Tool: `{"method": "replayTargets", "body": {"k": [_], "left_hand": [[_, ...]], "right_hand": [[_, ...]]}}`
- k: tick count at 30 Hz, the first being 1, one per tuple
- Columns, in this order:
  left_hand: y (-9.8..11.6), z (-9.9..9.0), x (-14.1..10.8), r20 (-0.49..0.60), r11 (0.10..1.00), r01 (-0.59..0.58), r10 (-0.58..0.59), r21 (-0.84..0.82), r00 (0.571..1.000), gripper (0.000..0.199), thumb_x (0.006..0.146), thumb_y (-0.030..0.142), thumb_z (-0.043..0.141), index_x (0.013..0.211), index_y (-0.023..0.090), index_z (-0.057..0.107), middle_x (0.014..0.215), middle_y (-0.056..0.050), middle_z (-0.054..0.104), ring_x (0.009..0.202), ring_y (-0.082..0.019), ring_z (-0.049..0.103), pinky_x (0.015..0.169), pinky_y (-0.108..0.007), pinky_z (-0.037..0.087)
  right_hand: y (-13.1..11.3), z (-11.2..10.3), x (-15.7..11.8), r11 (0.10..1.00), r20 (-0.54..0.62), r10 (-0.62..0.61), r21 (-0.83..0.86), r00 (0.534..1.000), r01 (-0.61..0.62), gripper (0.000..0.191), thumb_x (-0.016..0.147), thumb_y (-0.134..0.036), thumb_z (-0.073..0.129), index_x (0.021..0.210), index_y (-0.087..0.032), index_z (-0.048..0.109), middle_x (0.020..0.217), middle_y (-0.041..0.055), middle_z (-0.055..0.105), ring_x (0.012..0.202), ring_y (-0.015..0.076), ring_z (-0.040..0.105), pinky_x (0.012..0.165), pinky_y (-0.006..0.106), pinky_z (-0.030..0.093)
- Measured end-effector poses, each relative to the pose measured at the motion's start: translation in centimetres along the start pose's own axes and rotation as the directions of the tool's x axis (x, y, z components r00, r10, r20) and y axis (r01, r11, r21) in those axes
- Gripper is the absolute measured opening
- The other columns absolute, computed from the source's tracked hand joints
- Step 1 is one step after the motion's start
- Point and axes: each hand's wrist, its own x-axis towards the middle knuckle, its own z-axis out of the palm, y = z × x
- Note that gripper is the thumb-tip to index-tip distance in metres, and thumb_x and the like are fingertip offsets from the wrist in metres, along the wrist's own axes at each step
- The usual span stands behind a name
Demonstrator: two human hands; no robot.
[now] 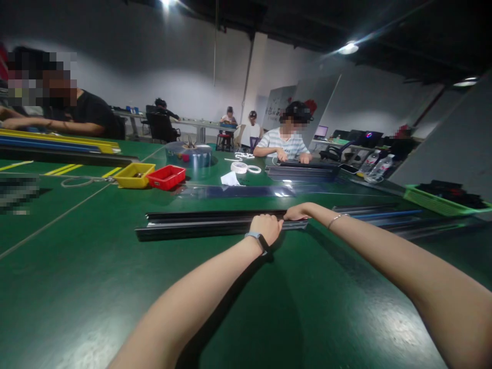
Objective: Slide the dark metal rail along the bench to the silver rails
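A long black channel-shaped profile point(200, 228) lies across the green table in front of me, with a lighter strip along its inside. My left hand point(266, 229), with a watch on the wrist, is closed over the near side of the profile toward its right part. Right beside it, my right hand point(298, 211), with a bracelet on the wrist, reaches over from the right and has its fingers bent down onto the same profile. The fingertips of both hands are partly hidden.
Yellow point(134, 176) and red point(166, 177) bins stand at the left. Beyond the profile lies a clear plastic strip point(238, 191). More profiles point(384, 215) and a green basket point(442, 201) lie right. Across the table, a co-worker point(288, 138) handles dark profiles point(303, 171); another person point(92, 113) sits left.
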Motion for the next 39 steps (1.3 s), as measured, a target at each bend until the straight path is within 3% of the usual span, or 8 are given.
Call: {"method": "replayTargets", "body": {"k": [8, 11, 16, 23, 27, 32, 35, 39], "left_hand": [[-10.2, -6.0, -6.8, 0.043, 0.982, -0.020, 0.012, 0.186, 0.999, 0.058, 0.084, 0.054, 0.016, 0.068, 0.014, 0.055, 0.067, -0.008, 0.058, 0.065, -0.021, 0.056, 0.057, -0.030, 0.035], [-12.3, -6.9, -7.8, 0.072, 0.975, -0.044, 0.029, 0.216, 0.997, 0.056, 0.083, 0.054, 0.018, 0.067, 0.015, 0.055, 0.068, -0.008, 0.059, 0.064, -0.020, 0.056, 0.056, -0.028, 0.034], [-12.7, -6.8, -7.7, 0.070, 0.971, -0.098, 0.084, 0.219, 0.994, 0.052, 0.085, 0.050, 0.019, 0.069, 0.015, 0.054, 0.069, -0.007, 0.059, 0.064, -0.018, 0.056, 0.056, -0.027, 0.033], [-12.8, -6.6, -7.9, 0.051, 0.971, -0.107, 0.098, 0.214, 0.994, 0.050, 0.086, 0.048, 0.021, 0.071, 0.014, 0.054, 0.069, -0.007, 0.060, 0.065, -0.018, 0.056, 0.056, -0.027, 0.033], [-12.9, -6.5, -8.0, 0.051, 0.973, -0.093, 0.084, 0.210, 0.995, 0.050, 0.086, 0.048, 0.021, 0.072, 0.014, 0.054, 0.069, -0.007, 0.059, 0.065, -0.018, 0.056, 0.057, -0.026, 0.033], [-12.9, -6.6, -8.0, 0.047, 0.975, -0.091, 0.083, 0.202, 0.995, 0.049, 0.086, 0.048, 0.021, 0.071, 0.014, 0.054, 0.068, -0.007, 0.059, 0.065, -0.017, 0.056, 0.057, -0.026, 0.033], [-12.9, -6.6, -8.0, 0.049, 0.975, -0.087, 0.079, 0.203, 0.996, 0.049, 0.086, 0.048, 0.022, 0.071, 0.014, 0.054, 0.069, -0.007, 0.059, 0.065, -0.017, 0.056, 0.057, -0.026, 0.033], [-12.9, -6.5, -7.8, 0.052, 0.975, -0.094, 0.086, 0.200, 0.995, 0.049, 0.086, 0.048, 0.021, 0.070, 0.015, 0.053, 0.069, -0.007, 0.059, 0.064, -0.018, 0.056, 0.056, -0.028, 0.033]], "right_hand": [[0.3, -0.1, 0.4, 0.995, 0.091, 0.006, 0.101, 0.996, -0.015, 0.019, 0.072, -0.027, 0.038, 0.065, -0.013, 0.048, 0.047, -0.0016, 0.041, 0.037, 0.0085, 0.040, 0.041, 0.024, 0.036], [0.6, -0.2, 0.9, 0.990, 0.138, 0.010, 0.141, 0.990, -0.030, 0.018, 0.072, -0.027, 0.037, 0.063, -0.014, 0.046, 0.046, -0.0024, 0.039, 0.037, 0.0075, 0.038, 0.040, 0.023, 0.035], [0.7, -0.3, 1.3, 0.980, 0.224, 0.019, 0.190, 0.974, -0.063, 0.017, 0.072, -0.028, 0.035, 0.062, -0.016, 0.043, 0.047, -0.0025, 0.039, 0.038, 0.0079, 0.038, 0.040, 0.023, 0.034], [0.0, -0.5, 0.5, 0.980, 0.195, 0.079, 0.165, 0.978, -0.113, 0.019, 0.072, -0.028, 0.036, 0.057, -0.018, 0.033, 0.043, -0.0054, 0.027, 0.033, 0.0058, 0.026, 0.036, 0.021, 0.025], [-1.4, -0.9, 0.1, 0.981, 0.238, 0.116, 0.124, 0.964, -0.149, 0.018, 0.071, -0.027, 0.037, 0.057, -0.017, 0.034, 0.045, -0.0049, 0.029, 0.035, 0.0061, 0.028, 0.038, 0.022, 0.027], [-3.3, -1.2, -0.2, 0.991, 0.194, 0.004, 0.130, 0.981, -0.030, 0.014, 0.070, -0.027, 0.041, 0.061, -0.017, 0.039, 0.051, -0.0033, 0.035, 0.039, 0.0067, 0.032, 0.041, 0.024, 0.030], [-3.6, -1.0, -0.1, 0.991, 0.143, 0.008, 0.130, 0.990, -0.027, 0.013, 0.070, -0.025, 0.041, 0.060, -0.016, 0.040, 0.052, -0.0017, 0.038, 0.041, 0.0078, 0.035, 0.042, 0.025, 0.031], [-3.7, -0.8, 0.2, 0.988, 0.174, -0.014, 0.151, 0.985, -0.013, 0.012, 0.068, -0.023, 0.041, 0.059, -0.016, 0.042, 0.053, -0.0006, 0.041, 0.042, 0.0084, 0.038, 0.042, 0.025, 0.032]]}}
